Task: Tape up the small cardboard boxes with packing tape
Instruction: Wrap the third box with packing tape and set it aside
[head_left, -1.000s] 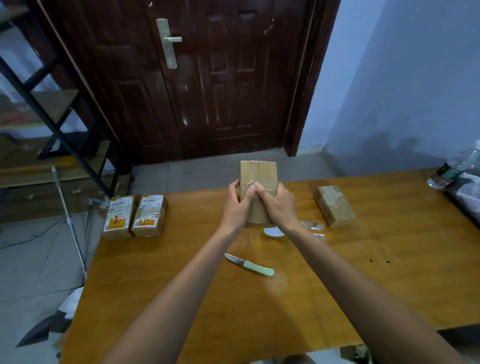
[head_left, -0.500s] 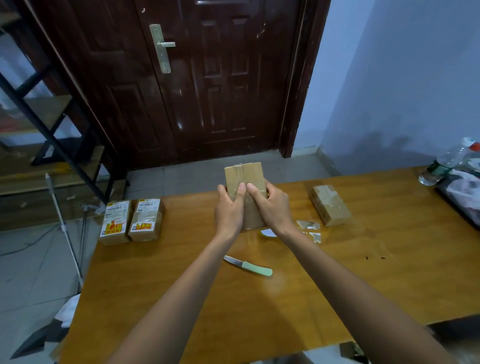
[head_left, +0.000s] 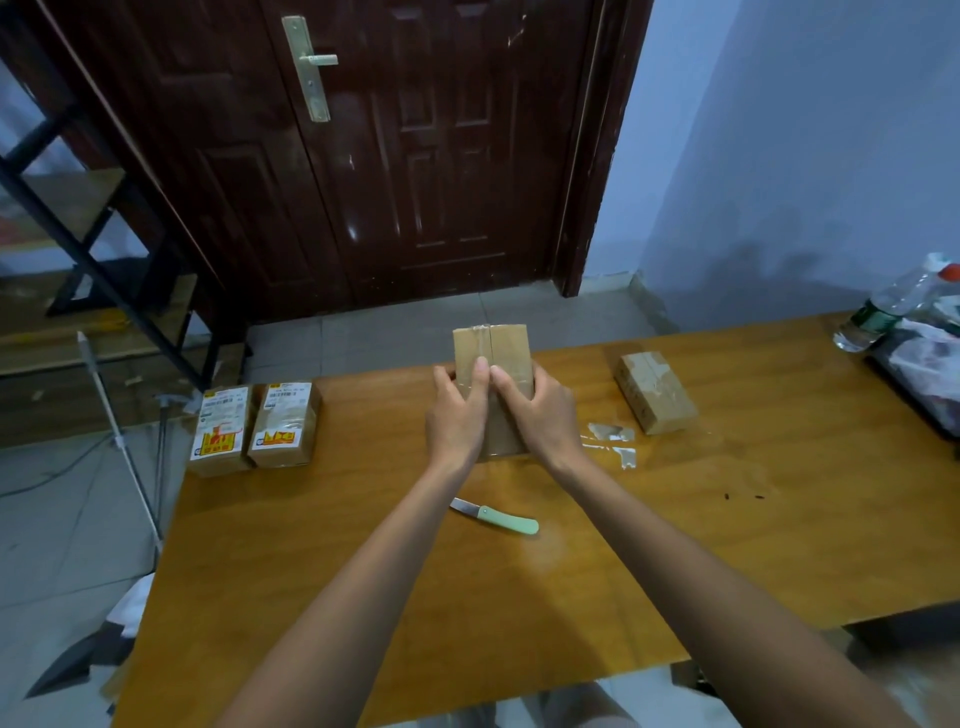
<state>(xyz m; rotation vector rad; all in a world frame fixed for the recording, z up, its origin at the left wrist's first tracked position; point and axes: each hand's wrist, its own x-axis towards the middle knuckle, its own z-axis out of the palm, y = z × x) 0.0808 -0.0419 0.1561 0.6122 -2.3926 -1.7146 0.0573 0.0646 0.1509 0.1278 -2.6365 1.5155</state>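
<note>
A small brown cardboard box (head_left: 493, 345) stands on end near the middle of the wooden table (head_left: 675, 545), clear tape running down its centre seam. My left hand (head_left: 457, 415) grips its left side and my right hand (head_left: 540, 413) grips its right side, both thumbs lying side by side on the taped seam. Another brown box (head_left: 654, 391) lies flat to the right. Two labelled boxes (head_left: 254, 428) sit side by side at the table's left edge. The tape roll is hidden behind my hands.
A knife with a pale green handle (head_left: 496, 518) lies on the table just under my left forearm. Scraps of tape (head_left: 613, 441) lie right of the held box. A plastic bottle (head_left: 883, 306) and a dark tray stand at the far right.
My thumbs have slid up the taped seam of the box, which stays standing between my hands. The camera has shifted slightly.
</note>
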